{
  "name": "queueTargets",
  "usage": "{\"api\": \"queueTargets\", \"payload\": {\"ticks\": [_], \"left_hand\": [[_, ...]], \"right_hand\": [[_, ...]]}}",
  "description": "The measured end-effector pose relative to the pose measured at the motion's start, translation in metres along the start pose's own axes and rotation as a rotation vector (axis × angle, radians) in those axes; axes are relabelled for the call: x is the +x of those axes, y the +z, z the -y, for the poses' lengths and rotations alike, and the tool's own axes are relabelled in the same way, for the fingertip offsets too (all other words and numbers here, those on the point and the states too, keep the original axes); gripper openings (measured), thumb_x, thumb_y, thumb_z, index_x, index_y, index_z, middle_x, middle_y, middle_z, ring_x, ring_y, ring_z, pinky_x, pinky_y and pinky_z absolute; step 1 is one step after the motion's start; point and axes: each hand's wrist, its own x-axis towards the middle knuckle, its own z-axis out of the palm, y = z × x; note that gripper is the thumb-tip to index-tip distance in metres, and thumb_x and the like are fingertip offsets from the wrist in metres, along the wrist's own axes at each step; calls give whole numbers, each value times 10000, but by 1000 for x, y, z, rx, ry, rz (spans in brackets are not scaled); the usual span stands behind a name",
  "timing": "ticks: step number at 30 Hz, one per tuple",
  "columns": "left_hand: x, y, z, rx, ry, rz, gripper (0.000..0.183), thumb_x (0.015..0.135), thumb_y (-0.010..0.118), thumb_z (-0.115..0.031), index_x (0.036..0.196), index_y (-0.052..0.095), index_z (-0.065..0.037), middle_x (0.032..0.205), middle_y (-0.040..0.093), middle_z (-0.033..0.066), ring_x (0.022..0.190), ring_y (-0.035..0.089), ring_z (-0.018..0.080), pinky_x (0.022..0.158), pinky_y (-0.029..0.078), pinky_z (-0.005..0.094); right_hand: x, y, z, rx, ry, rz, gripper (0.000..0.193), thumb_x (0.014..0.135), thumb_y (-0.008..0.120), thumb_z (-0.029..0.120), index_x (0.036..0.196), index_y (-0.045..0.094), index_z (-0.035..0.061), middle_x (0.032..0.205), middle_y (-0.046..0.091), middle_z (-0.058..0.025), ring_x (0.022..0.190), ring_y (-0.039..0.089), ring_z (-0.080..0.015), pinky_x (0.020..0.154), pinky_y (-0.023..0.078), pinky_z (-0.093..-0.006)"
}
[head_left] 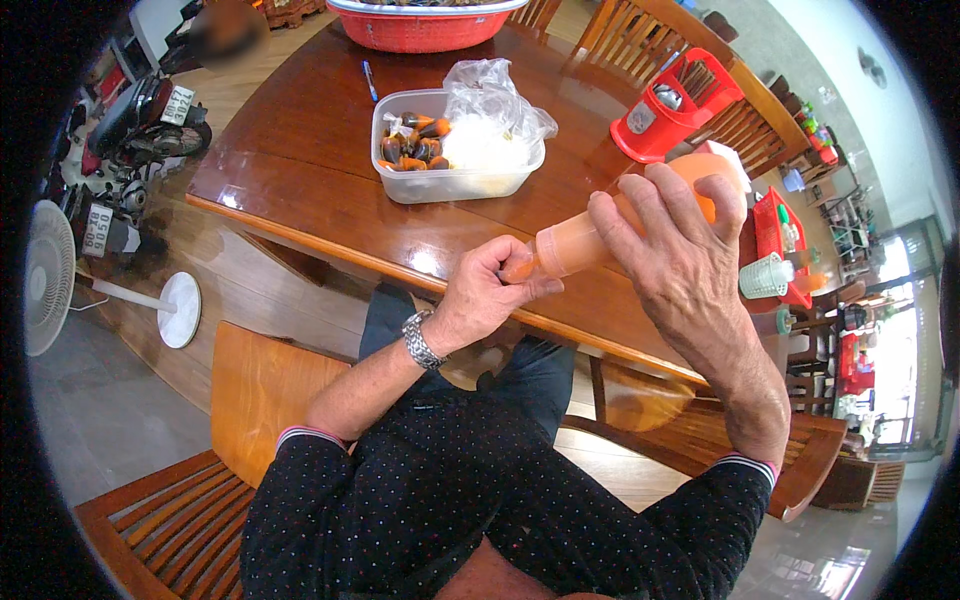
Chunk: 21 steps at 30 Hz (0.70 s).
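My right hand (679,238) wraps round a translucent squeeze bottle (577,243) with orange sauce inside. The bottle is tilted, its narrow end pointing left and down at my left hand (483,288). Between my left thumb and fingers is a small plastic bag (518,268) with orange sauce in it, held at the bottle's tip; the fingers partly cover it. Beyond my hands, a clear plastic box (465,187) stands on the wooden table. Several small bags of dark and orange sauce (412,145) lie in its left part, and clear plastic bags (487,110) fill the right.
A red basin (418,30) stands at the table's far edge, with a blue pen (370,80) nearer me. To the right are a red utensil holder (660,125) and a red basket (770,225). Left of the table are a standing fan (50,265) and parked motorbikes (150,125).
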Motion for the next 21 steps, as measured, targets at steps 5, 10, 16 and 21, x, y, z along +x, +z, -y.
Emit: {"api": "queueTargets", "payload": {"ticks": [5,10,16,21], "left_hand": [[-1,0,1,-3,-2,1,285,837,900,-155,924,645,-64,896,641,-48,842,546,53,727,509,267],[-1,2,0,-36,11,-14,282,835,899,-148,935,648,-67,916,652,-42,854,555,56,741,518,271],[0,2,-1,-50,7,-1,265,843,889,-124,954,655,-64,941,661,-37,868,567,60,761,524,275],[4,5,1,-145,-5,-31,260,848,881,-109,946,644,-71,933,646,-42,860,580,69,766,525,271]], "right_hand": [[2,1,0,18,5,7,436,814,675,176,1249,652,172,1228,632,-32,1253,558,-207,1080,268,-472],[2,-1,-1,48,4,22,444,811,682,175,1254,647,166,1217,633,-31,1242,561,-209,1073,273,-467],[4,3,-3,119,7,-51,343,815,640,216,1152,628,150,1101,614,-26,1155,576,-195,1055,290,-458],[0,16,-11,279,81,-82,361,780,692,167,1137,648,143,1076,635,-24,1113,591,-197,1029,323,-450]]}}
